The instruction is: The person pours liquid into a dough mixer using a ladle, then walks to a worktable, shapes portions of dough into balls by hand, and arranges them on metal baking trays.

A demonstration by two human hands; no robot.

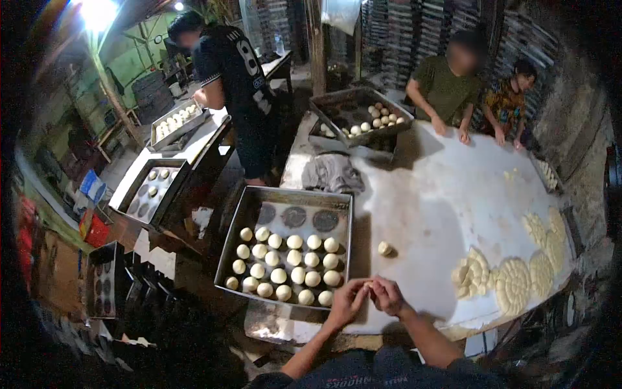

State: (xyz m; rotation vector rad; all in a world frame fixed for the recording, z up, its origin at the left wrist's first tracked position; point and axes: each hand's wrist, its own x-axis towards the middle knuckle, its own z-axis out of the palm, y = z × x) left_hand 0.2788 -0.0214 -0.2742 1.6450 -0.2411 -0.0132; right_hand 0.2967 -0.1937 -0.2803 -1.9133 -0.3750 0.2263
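My left hand point(349, 303) and my right hand point(387, 297) meet at the near edge of the table, fingers pinched together. A small bit of pale dough point(368, 284) shows between the fingertips; the rest of it is hidden. Just beyond my hands, one dough ball point(385, 248) rests on the white tabletop. To the left is a square metal tray point(350, 220) with rows of round dough balls in its nearer part and dark round marks along its far side. Flattened coils of dough pieces point(514, 285) lie to the right.
Stacked trays point(324, 102) with more balls stand at the far side, near a crumpled grey cloth point(332, 173). Two people are across the table point(421, 188), their hands at its far edge. Another person point(236, 84) stands at a side table holding trays point(152, 194).
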